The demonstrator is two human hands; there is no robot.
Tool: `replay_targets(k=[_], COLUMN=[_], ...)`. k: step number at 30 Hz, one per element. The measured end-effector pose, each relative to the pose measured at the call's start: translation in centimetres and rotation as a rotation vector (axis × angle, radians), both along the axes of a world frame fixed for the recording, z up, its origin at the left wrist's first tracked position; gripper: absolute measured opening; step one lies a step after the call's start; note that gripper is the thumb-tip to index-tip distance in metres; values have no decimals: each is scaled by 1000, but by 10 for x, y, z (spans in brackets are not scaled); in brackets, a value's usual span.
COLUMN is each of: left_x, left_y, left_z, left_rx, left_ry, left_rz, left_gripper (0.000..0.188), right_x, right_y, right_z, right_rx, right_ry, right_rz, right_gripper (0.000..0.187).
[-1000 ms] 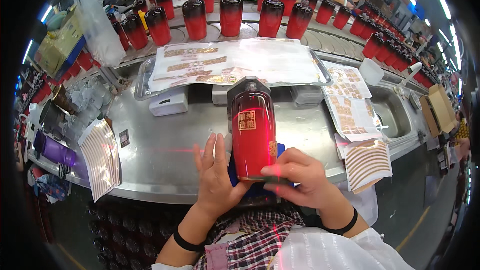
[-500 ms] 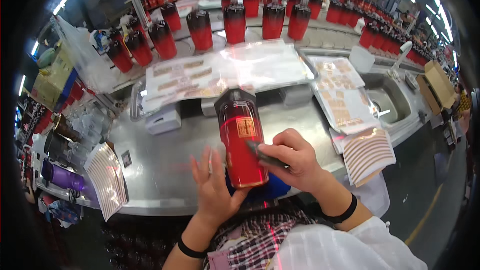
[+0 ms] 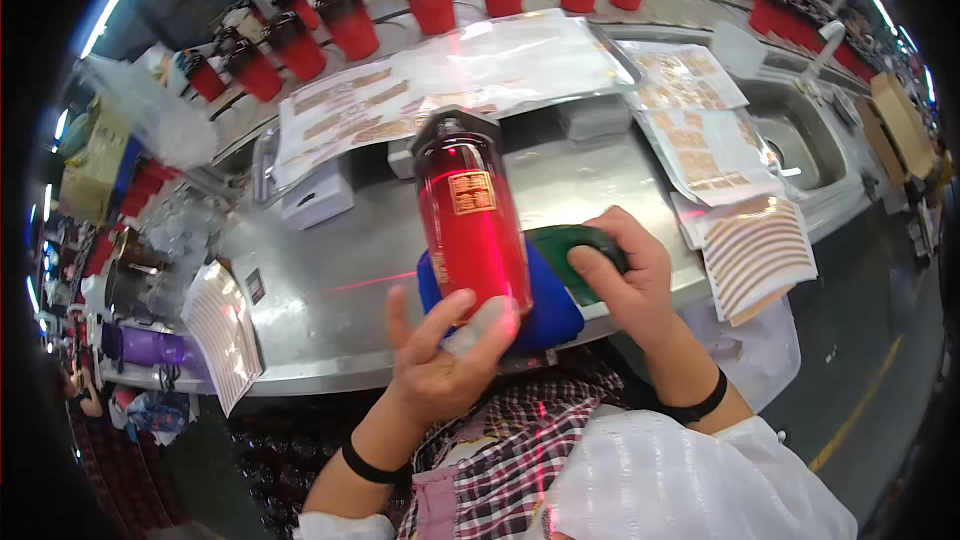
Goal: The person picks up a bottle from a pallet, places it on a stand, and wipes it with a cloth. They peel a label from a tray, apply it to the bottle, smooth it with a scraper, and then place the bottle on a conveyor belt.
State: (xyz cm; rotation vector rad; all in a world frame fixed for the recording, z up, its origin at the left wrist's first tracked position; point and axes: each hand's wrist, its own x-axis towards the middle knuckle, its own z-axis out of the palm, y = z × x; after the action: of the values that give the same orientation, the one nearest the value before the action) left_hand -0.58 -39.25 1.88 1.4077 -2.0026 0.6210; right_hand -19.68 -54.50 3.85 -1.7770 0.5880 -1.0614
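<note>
Centrally, a red bottle (image 3: 472,245), darkening to black at its neck and bearing a square gold label, lies on a blue support (image 3: 550,305), its neck pointing away from the person. The left hand (image 3: 445,355) is at the bottle's lower end, fingers spread, with something whitish over a fingertip; whether it grips the glass cannot be told. The right hand (image 3: 635,275), just right of the bottle, is closed around a flat green tool (image 3: 555,238) with a dark end. The near edge of the metal tabletop (image 3: 330,340) runs just below the support. Leftward, a broad stretch of metal reaches a striped sheet (image 3: 222,330); rightward, a narrower strip separates the right hand from another striped sheet (image 3: 755,255) and a sink (image 3: 815,145). Beyond the neck, a tray (image 3: 265,165) bearing white sheets limits the room ahead.
</note>
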Motion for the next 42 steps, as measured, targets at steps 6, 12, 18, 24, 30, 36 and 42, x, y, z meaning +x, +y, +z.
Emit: replay_targets(k=[6, 12, 18, 24, 30, 36, 42], left_x=[6, 52, 68, 78, 84, 11, -35], left_y=[-34, -116, -148, -80, 54, 150, 242], left_z=[37, 33, 34, 81, 160, 181, 176], left_rx=[47, 368, 690, 527, 67, -74, -227], left_ry=[483, 1656, 1939, 1649, 919, 825, 816], left_rz=[-140, -170, -287, -389, -245, 225, 920], left_gripper=[32, 44, 34, 27, 29, 32, 23], right_x=[-20, -16, 9, 9, 35, 82, 108], right_y=[2, 17, 26, 28, 41, 53, 47], right_z=[1, -10, -28, -18, 8, 9, -3], right_rx=[-181, -442, -716, -818, -803, -928, -702], right_ry=[150, 243, 341, 136, -149, -275, -226], right_rz=[-134, 156, 37, 156, 209, 506, 702], right_gripper=[30, 58, 80, 77, 78, 69, 64])
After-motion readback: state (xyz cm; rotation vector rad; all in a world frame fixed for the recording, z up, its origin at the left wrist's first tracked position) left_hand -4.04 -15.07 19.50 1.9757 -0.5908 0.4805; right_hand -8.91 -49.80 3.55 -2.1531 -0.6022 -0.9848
